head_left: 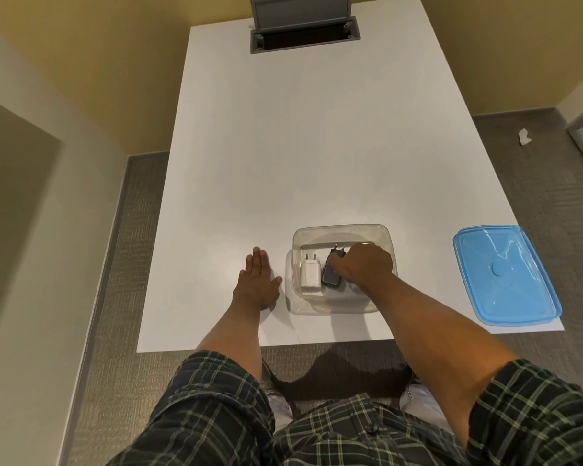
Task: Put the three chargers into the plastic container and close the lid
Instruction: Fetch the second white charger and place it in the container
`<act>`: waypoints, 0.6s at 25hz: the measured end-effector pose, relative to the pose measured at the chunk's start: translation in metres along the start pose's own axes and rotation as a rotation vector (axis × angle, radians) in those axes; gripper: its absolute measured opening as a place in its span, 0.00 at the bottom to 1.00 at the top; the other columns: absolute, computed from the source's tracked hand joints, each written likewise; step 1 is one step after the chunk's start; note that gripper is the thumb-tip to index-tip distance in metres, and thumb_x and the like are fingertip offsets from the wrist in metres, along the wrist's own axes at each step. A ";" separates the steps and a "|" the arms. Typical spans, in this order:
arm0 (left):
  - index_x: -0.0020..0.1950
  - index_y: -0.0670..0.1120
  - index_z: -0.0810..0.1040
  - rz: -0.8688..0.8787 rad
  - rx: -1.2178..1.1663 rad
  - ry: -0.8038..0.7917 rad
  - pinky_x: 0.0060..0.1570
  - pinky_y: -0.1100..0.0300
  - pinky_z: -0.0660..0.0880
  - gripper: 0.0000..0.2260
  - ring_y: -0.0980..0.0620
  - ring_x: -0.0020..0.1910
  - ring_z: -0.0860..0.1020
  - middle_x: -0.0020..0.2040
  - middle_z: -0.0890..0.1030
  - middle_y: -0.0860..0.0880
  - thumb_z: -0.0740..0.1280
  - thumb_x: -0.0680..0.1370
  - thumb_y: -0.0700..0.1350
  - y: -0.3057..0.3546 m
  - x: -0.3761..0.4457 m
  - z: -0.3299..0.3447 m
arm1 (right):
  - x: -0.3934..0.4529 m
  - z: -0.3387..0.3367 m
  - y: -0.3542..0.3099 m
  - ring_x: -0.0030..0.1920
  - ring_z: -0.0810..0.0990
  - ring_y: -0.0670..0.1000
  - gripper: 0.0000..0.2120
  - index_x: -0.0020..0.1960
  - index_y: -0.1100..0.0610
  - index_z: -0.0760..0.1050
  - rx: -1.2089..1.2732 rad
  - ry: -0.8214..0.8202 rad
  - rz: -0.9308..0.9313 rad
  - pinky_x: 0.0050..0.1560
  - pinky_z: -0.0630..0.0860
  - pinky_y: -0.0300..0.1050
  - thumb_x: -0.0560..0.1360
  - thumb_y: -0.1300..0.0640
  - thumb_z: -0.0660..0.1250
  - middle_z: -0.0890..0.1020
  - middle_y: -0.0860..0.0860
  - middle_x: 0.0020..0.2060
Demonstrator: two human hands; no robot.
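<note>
A clear plastic container (340, 232) stands on the white table near its front edge. Inside it lie a white charger (310, 273) on the left and a black charger (331, 272) beside it, both with prongs pointing away from me. My right hand (364, 264) reaches into the container, its fingers closed around the black charger's right side. A thin pale sliver (364, 244) shows just beyond the knuckles; I cannot tell what it is. My left hand (257, 280) lies flat on the table, left of the container, fingers together. The blue lid (505, 274) lies at the right.
A grey cable hatch (303, 31) with its flap raised sits at the table's far end. The blue lid overhangs close to the table's front right corner. A crumpled white scrap (524, 136) lies on the carpet to the right.
</note>
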State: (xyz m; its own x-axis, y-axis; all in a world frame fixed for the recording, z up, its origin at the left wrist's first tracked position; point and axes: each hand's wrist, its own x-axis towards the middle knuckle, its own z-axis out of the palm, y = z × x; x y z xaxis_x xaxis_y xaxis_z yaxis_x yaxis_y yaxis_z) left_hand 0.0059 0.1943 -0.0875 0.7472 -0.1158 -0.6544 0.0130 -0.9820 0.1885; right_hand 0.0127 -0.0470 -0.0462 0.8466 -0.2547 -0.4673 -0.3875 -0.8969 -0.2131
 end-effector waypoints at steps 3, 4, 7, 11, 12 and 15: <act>0.81 0.40 0.35 0.002 0.017 0.010 0.81 0.44 0.46 0.33 0.42 0.82 0.38 0.82 0.33 0.43 0.50 0.87 0.53 0.000 -0.001 0.002 | -0.001 0.005 -0.003 0.52 0.82 0.56 0.31 0.54 0.56 0.80 0.018 0.009 0.047 0.41 0.70 0.44 0.69 0.30 0.64 0.82 0.54 0.52; 0.82 0.39 0.35 0.002 0.030 0.018 0.81 0.44 0.46 0.33 0.42 0.82 0.38 0.82 0.33 0.42 0.50 0.87 0.53 0.000 -0.001 0.003 | 0.001 0.005 -0.005 0.52 0.81 0.56 0.31 0.54 0.55 0.80 0.028 -0.001 0.062 0.41 0.71 0.43 0.67 0.30 0.66 0.81 0.54 0.53; 0.82 0.39 0.35 -0.003 0.042 0.024 0.81 0.44 0.47 0.33 0.42 0.83 0.39 0.82 0.34 0.42 0.50 0.87 0.53 0.000 0.000 0.001 | 0.004 0.002 -0.010 0.52 0.81 0.55 0.28 0.53 0.54 0.79 0.019 -0.024 0.067 0.39 0.70 0.42 0.65 0.33 0.69 0.82 0.53 0.51; 0.82 0.40 0.35 -0.004 0.060 0.007 0.81 0.44 0.47 0.33 0.43 0.83 0.39 0.82 0.34 0.43 0.50 0.87 0.54 0.001 0.000 -0.001 | 0.005 0.003 -0.014 0.44 0.78 0.55 0.24 0.48 0.54 0.77 -0.052 -0.028 0.032 0.28 0.60 0.39 0.63 0.36 0.69 0.76 0.51 0.38; 0.82 0.40 0.35 -0.002 0.063 0.002 0.81 0.44 0.47 0.33 0.43 0.83 0.39 0.82 0.34 0.43 0.50 0.87 0.54 0.001 0.000 -0.001 | 0.004 0.006 -0.014 0.44 0.78 0.55 0.25 0.49 0.55 0.78 -0.065 -0.026 0.030 0.27 0.59 0.40 0.63 0.37 0.69 0.75 0.51 0.38; 0.82 0.40 0.36 0.002 0.059 -0.005 0.81 0.45 0.48 0.34 0.43 0.83 0.39 0.82 0.34 0.43 0.51 0.86 0.54 0.001 -0.001 -0.005 | 0.005 0.013 -0.012 0.46 0.79 0.55 0.25 0.47 0.54 0.76 -0.070 0.005 -0.005 0.27 0.56 0.39 0.61 0.36 0.69 0.79 0.53 0.45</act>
State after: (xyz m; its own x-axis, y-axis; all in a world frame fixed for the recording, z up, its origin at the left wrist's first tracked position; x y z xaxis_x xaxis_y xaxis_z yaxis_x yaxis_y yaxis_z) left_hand 0.0084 0.1943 -0.0835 0.7439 -0.1183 -0.6577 -0.0280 -0.9889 0.1461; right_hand 0.0163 -0.0327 -0.0574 0.8501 -0.2518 -0.4624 -0.3570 -0.9212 -0.1545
